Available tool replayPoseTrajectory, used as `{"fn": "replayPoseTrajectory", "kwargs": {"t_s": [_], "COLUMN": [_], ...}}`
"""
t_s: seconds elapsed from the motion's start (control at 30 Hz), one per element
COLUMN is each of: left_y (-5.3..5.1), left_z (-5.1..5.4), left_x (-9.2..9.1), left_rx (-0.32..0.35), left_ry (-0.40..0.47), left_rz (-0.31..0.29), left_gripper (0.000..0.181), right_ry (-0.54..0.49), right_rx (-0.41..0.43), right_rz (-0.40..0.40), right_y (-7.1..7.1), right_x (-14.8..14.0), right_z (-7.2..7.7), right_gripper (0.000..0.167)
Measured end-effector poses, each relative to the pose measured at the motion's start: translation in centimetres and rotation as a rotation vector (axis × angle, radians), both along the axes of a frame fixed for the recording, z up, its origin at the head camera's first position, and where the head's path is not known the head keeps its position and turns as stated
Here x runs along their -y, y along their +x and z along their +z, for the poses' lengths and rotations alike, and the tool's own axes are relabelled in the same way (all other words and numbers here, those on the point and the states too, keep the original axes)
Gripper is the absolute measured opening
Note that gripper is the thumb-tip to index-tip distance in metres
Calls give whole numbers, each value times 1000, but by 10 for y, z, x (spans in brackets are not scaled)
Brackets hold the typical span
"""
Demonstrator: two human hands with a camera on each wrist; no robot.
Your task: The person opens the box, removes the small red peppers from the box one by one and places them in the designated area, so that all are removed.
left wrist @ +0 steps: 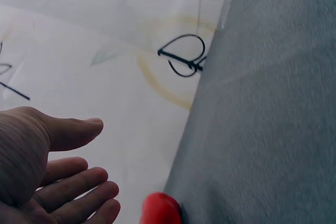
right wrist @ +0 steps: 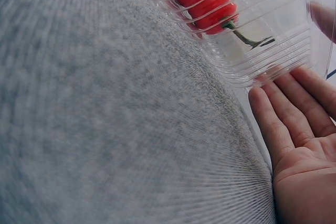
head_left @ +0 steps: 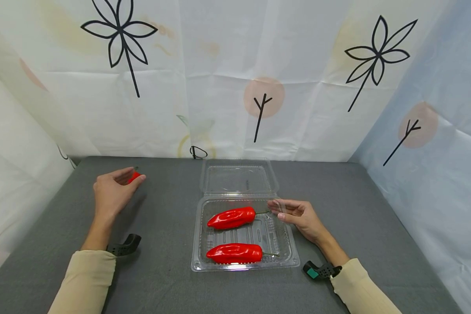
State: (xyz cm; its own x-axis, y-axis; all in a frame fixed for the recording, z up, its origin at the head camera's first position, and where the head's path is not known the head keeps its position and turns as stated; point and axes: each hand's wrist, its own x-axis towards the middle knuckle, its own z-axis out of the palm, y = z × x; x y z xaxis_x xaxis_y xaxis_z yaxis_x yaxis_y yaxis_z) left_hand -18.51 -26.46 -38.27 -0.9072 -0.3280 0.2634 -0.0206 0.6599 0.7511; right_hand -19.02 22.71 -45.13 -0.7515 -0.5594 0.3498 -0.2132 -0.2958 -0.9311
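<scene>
At the back left of the table, my left hand (head_left: 114,189) is around a red pepper (head_left: 134,176), which it mostly hides in the head view. Its thumb and fingers are spread apart in the left wrist view, with the rounded end of the red pepper (left wrist: 160,209) below and beyond the fingertips. My right hand (head_left: 300,216) is at the right wall of a clear plastic clamshell box (head_left: 197,244), fingers extended against it. Two long red peppers lie inside, one farther back (head_left: 231,218) and one in front (head_left: 235,253), their green stems pointing right.
The box's clear lid (head_left: 239,176) lies folded back toward the rear wall. Grey cloth (head_left: 161,279) covers the table. A patterned white curtain (head_left: 220,56) rises along the back edge, with hanging cloth on both sides. Black straps circle both wrists.
</scene>
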Motion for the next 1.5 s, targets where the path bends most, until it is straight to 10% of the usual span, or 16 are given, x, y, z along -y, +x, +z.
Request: {"fn": "replayPoseTrajectory", "kwargs": {"t_s": [0.9, 1.5], "left_y": [12, 21], "left_z": [22, 13], "left_x": [-64, -112], "left_rx": [-80, -38], "left_ry": [195, 169], "left_rz": [-402, -612], "left_gripper": [44, 36], "right_ry": [25, 24], "right_rx": [9, 7], "right_rz": [-20, -25], "right_y": [0, -1], "right_x": [0, -1], "right_z": [-2, -2], "right_gripper": [42, 42]}}
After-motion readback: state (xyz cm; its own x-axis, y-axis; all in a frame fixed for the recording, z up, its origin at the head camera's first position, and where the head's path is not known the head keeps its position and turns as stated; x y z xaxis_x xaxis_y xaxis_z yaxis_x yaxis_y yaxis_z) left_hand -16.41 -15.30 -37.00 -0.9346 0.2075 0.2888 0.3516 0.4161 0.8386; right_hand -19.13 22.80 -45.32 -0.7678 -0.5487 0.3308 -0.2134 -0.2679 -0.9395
